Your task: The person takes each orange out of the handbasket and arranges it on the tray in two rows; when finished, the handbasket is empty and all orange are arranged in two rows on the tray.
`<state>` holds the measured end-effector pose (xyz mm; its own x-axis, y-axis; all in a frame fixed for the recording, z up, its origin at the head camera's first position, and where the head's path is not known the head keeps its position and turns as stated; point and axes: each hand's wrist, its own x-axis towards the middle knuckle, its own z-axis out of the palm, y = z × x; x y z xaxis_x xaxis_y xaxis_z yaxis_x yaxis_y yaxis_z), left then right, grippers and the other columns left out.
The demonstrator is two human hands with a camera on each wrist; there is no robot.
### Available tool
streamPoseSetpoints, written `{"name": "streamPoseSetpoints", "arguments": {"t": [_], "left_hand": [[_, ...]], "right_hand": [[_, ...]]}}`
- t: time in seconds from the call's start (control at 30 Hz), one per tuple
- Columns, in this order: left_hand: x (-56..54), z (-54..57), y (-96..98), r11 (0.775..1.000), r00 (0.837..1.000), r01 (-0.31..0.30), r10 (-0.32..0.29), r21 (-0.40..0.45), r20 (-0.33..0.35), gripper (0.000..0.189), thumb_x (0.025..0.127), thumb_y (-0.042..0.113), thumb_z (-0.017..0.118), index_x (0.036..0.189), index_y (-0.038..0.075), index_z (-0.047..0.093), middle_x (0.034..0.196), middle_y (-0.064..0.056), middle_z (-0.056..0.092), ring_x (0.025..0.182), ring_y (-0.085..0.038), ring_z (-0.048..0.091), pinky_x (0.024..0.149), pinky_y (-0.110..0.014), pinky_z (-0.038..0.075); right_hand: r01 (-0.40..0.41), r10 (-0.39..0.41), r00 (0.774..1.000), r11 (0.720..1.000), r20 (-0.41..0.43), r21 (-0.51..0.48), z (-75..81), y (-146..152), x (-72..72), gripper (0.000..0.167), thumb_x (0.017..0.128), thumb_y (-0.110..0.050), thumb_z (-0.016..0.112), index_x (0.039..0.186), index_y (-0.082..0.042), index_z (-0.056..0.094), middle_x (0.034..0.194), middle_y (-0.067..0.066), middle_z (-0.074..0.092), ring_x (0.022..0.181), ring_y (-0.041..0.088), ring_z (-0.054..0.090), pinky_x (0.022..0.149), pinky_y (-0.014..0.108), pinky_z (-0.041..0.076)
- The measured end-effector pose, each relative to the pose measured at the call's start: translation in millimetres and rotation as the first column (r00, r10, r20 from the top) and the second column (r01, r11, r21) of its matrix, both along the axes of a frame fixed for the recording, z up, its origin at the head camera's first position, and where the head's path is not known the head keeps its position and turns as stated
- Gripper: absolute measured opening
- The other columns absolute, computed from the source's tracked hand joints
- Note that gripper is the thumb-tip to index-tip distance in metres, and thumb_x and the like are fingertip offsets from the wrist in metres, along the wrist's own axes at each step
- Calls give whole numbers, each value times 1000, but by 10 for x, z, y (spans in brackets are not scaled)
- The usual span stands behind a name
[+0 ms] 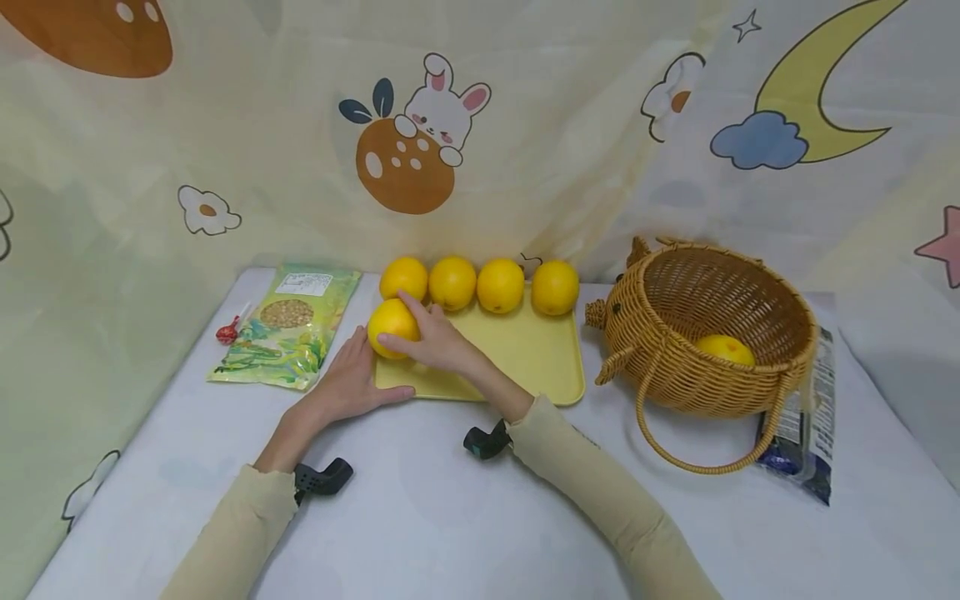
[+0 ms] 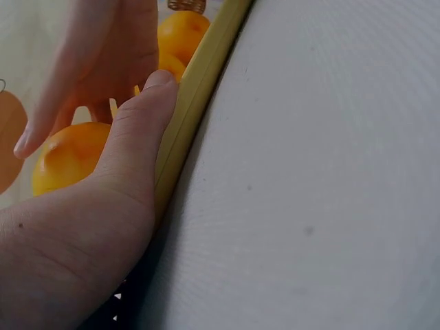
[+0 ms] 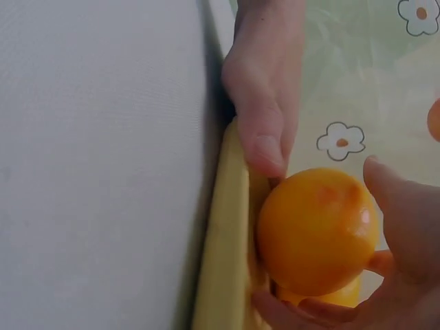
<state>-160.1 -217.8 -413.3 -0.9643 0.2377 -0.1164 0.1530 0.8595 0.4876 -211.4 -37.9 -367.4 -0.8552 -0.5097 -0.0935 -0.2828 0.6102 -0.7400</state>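
My right hand [image 1: 442,337] holds an orange [image 1: 392,327] at the left end of a pale yellow tray [image 1: 517,358], with thumb and fingers spread round the fruit. In the right wrist view this orange [image 3: 317,230] sits low beside the tray's rim [image 3: 223,240]. My left hand [image 1: 352,379] lies at the tray's near left corner, fingers straight beside the orange and thumb stretched along the near rim. Along the tray's far side stand several more oranges [image 1: 452,283] in a row; the leftmost is partly hidden behind the held one.
Right of the tray, a wicker animal-shaped basket [image 1: 697,383] with one orange [image 1: 725,349] inside leans tilted, its handle toward me. A dark packet [image 1: 821,417] lies partly under it. Left are a green-yellow bag [image 1: 288,329] and a red lollipop [image 1: 227,333]. Behind hangs a printed cloth [image 1: 562,158].
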Motion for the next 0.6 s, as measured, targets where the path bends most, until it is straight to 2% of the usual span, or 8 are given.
{"name": "streamPoseSetpoints", "arguments": {"t": [0.13,0.27,0.47,0.6], "left_hand": [[-4,16,-5,1000,1000,8,-8,2,5,122,75,74,63,157,10,-2,163,-22,-2,151,-42,-2,123,-57,5],[3,34,-17,1000,1000,9,-9,2,13,122,76,73,63,156,6,0,162,-25,-2,150,-43,-1,122,-58,5],[-14,38,-26,1000,1000,7,-7,-6,19,122,76,73,63,156,5,-1,162,-25,-3,151,-42,-1,122,-58,6],[-15,39,-21,1000,1000,7,-7,6,27,123,76,73,63,156,5,0,162,-25,-2,150,-42,-1,122,-58,6]], "right_hand": [[-51,58,996,992,-60,117,139,62,-8,81,91,-60,55,156,-25,22,150,20,35,126,29,44,107,47,42],[-53,70,992,987,-109,149,368,190,-23,70,92,-54,57,149,-17,38,147,16,41,127,27,45,109,45,43],[-19,29,981,998,-193,53,636,379,-43,55,94,-39,61,139,-8,52,143,14,45,130,26,44,112,44,40],[-22,6,981,996,-194,-81,765,490,-48,52,94,-34,62,138,-9,51,143,11,49,133,28,46,111,44,42]]}}
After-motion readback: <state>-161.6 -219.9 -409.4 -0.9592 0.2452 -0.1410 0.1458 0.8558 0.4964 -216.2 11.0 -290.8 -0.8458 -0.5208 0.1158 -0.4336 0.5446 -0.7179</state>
